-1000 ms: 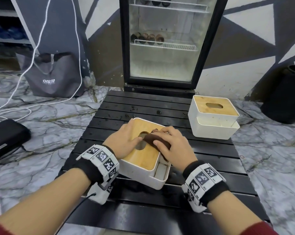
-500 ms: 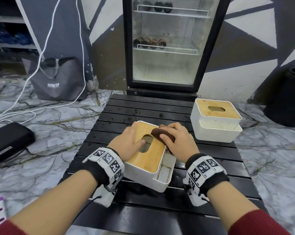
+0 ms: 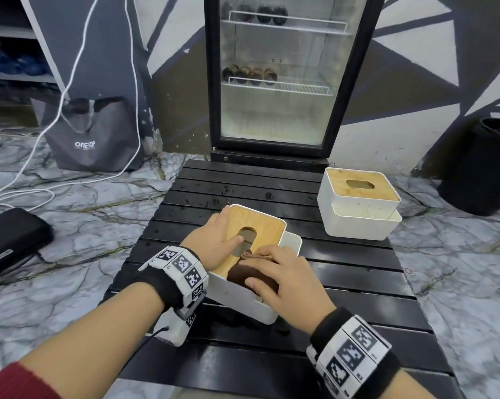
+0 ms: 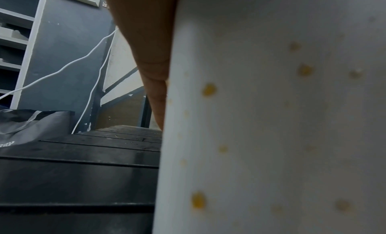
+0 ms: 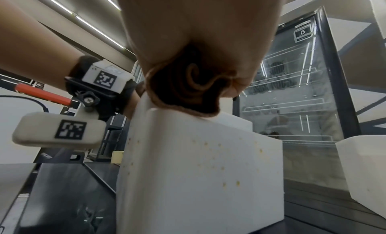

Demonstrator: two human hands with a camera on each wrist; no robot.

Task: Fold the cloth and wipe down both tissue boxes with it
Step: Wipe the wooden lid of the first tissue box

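The near tissue box [image 3: 260, 223], white with a bamboo lid, sits askew in the middle of the black slatted table [image 3: 343, 283]. My left hand [image 3: 217, 240] rests on its left edge, thumb on the lid beside the slot; a finger [image 4: 154, 89] lies straight along the spotted white wall [image 4: 271, 122]. My right hand [image 3: 272, 269] grips the folded brown cloth [image 3: 240, 276] and presses it on the box's near right corner. From the right wrist, the cloth [image 5: 188, 92] bunches under the palm on the box rim [image 5: 198, 163]. The second tissue box [image 3: 358, 226] stands apart at the back right.
A glass-door fridge [image 3: 280, 82] stands just behind the table. A black bin [image 3: 479, 165] is on the floor at right, a grey bag [image 3: 93, 136] with white cables at left, and a black case [image 3: 10, 240] lower left.
My right hand has drawn the cloth from the lid's far right side back toward me, to the near right corner. The left hand has stayed on the box's left edge.
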